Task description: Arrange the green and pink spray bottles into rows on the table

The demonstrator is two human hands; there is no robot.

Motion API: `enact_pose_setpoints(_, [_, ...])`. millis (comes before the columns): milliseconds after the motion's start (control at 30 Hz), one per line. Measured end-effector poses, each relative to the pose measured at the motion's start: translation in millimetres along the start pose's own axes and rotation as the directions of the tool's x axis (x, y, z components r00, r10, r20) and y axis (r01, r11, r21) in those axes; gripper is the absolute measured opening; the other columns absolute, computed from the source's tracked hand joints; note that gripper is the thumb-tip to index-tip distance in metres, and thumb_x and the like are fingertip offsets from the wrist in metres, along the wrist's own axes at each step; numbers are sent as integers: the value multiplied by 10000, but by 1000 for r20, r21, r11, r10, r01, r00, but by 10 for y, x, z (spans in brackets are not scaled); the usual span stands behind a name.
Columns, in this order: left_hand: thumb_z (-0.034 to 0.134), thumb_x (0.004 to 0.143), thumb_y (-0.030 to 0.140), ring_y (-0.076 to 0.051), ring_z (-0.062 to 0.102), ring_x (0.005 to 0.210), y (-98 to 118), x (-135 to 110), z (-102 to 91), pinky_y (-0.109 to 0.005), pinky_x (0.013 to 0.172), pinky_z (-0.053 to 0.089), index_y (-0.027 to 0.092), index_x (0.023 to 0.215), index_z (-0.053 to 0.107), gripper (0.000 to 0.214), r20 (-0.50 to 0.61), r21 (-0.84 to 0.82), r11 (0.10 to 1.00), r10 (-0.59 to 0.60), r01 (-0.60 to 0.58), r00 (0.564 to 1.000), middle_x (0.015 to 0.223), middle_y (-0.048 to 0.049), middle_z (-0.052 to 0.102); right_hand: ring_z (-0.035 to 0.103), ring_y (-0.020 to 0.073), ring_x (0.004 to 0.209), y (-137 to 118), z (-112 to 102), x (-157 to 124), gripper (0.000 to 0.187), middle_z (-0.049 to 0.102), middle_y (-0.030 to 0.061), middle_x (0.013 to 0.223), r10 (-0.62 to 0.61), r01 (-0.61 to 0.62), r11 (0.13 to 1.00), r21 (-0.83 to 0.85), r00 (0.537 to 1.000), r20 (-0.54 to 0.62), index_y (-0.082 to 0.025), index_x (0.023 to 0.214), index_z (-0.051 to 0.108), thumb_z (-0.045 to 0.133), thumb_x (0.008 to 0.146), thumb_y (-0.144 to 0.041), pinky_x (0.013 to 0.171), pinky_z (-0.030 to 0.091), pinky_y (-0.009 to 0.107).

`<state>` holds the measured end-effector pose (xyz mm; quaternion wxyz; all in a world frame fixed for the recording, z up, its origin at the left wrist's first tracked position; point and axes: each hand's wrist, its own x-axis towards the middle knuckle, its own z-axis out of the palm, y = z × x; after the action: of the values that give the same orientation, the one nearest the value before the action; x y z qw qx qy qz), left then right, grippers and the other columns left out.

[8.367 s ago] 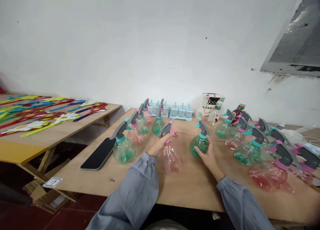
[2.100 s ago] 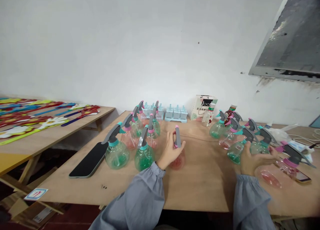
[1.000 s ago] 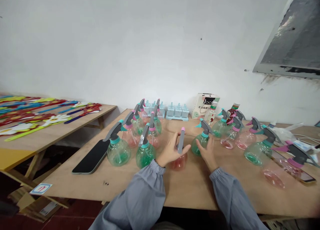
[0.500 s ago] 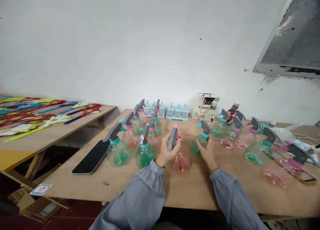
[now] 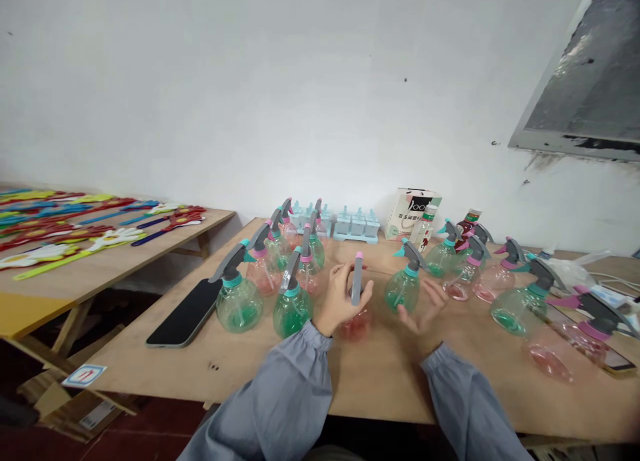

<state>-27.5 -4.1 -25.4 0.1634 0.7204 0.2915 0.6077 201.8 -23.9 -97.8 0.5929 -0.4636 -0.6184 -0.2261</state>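
Observation:
My left hand (image 5: pixel 339 299) is wrapped round the neck of a pink spray bottle (image 5: pixel 357 326), just under its grey trigger head. Part of that bottle's body is hidden behind the hand. My right hand (image 5: pixel 423 307), smeared by motion, has its thumb and fingers spread and holds nothing. Just left of it stands a green spray bottle (image 5: pixel 401 290) with a teal collar and a grey head. Nearest to my left hand on the other side is another green spray bottle (image 5: pixel 293 312), upright on the wooden table (image 5: pixel 240 374).
Several pink and green spray bottles stand at left and right. A black phone (image 5: pixel 186 314) lies at the left. Pale blue popsicle moulds (image 5: pixel 357 226), a box (image 5: pixel 407 211) and drink bottles stand by the wall. Colourful hand-shaped clappers (image 5: pixel 107 241) cover another table.
My right hand has come off the green spray bottle and moved slightly right. The pink spray bottle's head in my left hand has turned a little and now stands straighter.

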Motion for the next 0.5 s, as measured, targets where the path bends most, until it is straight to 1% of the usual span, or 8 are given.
enact_pose_setpoints(67, [766,827,326,-297,749,1108,-31,-2,28,-482,1059,546,224,1149,697,345,18,-8,1000,-20,20,1000,1154,-108,803,660,385,1173,-144,9,-111,666,622,172,1254,-109,99,992,83,986,128,-242,1364,527,692,859,-643,1004,567,644])
enact_pose_setpoints(100, [787,825,349,-303,748,1135,-49,-4,45,-483,1065,553,219,1181,694,390,26,-18,999,-40,40,999,1184,-120,799,674,381,1156,-215,35,-165,658,640,172,1253,-142,121,985,121,973,184,-243,1368,539,703,861,-629,980,585,633])
enact_pose_setpoints(167, [818,817,394,-314,749,1173,-89,-12,80,-482,1063,571,202,1234,688,477,36,-42,996,-79,80,996,1230,-142,789,683,381,1182,-334,109,-254,676,659,183,1293,-162,118,977,177,952,260,-233,1428,520,722,880,-575,984,596,628])
enact_pose_setpoints(200, [832,808,410,-320,750,1183,-108,-16,97,-482,1060,579,192,1256,684,520,35,-52,994,-95,97,995,1249,-151,785,682,383,1207,-377,145,-286,695,661,189,1317,-156,103,976,194,948,277,-225,1462,498,729,891,-547,998,594,627])
enact_pose_setpoints(300, [865,777,421,-328,745,1211,-155,-29,126,-482,1066,587,184,1341,654,647,1,-75,989,-126,125,992,1301,-158,772,683,377,1249,-448,223,-340,761,658,201,1373,-82,5,975,224,938,337,-209,1524,435,758,897,-495,1022,597,605])
enact_pose_setpoints(400, [844,790,389,-324,703,1296,-196,-46,122,-499,1136,546,200,1431,596,713,-57,-84,992,-94,89,994,1389,-154,734,695,373,1250,-476,291,-362,834,659,199,1398,16,-144,958,247,889,458,-211,1532,427,814,849,-495,1036,597,583])
enact_pose_setpoints(467, [848,775,381,-334,653,1369,-220,-66,123,-521,1195,495,209,1455,569,755,-79,-52,998,-47,43,996,1448,-156,697,689,363,1273,-483,385,-353,795,664,187,1404,54,-227,933,279,855,516,-223,1515,454,807,854,-488,1064,582,573])
enact_pose_setpoints(500, [859,763,383,-345,630,1396,-229,-80,134,-537,1215,472,212,1467,554,786,-82,-22,999,-37,36,996,1474,-162,676,685,354,1285,-480,455,-335,758,666,180,1405,70,-261,918,299,848,525,-228,1511,463,785,872,-479,1076,575,565])
